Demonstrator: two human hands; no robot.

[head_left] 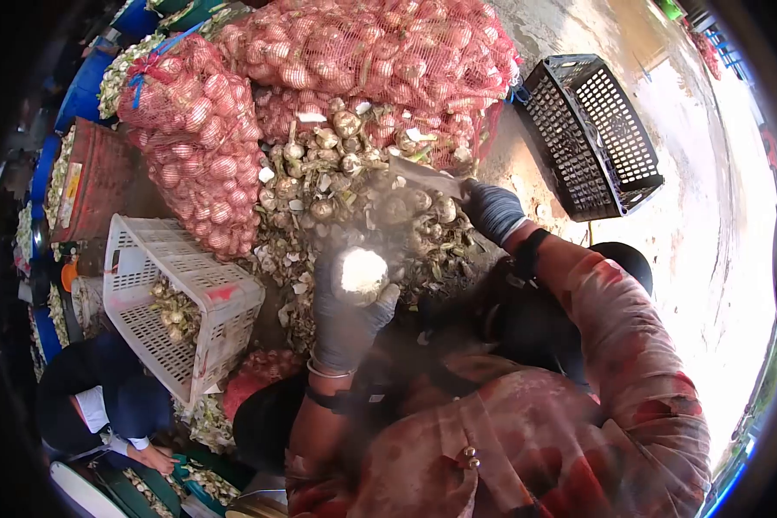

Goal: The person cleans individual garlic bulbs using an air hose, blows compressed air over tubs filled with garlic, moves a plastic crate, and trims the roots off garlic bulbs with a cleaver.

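Observation:
My left hand (347, 321), in a grey glove, is closed around a garlic bulb (360, 274) that shows bright white, overexposed in the light. To its right, my right hand (494, 212), also gloved, grips a knife (426, 177); its broad blade points left over the heap. The knife's handle is hidden inside the fingers. Blade and bulb are apart. Beyond both hands lies a heap of loose garlic bulbs (347, 124) with stems, roots and dry skins. A hazy smear blurs the middle of the view.
Red mesh sacks of bulbs (363, 47) lie behind the heap, and another sack (197, 142) leans at left. A white crate (229, 315) lies tipped with some bulbs inside. A black crate (589, 138) stands at right. At lower left, another person's hand (153, 457) touches something green.

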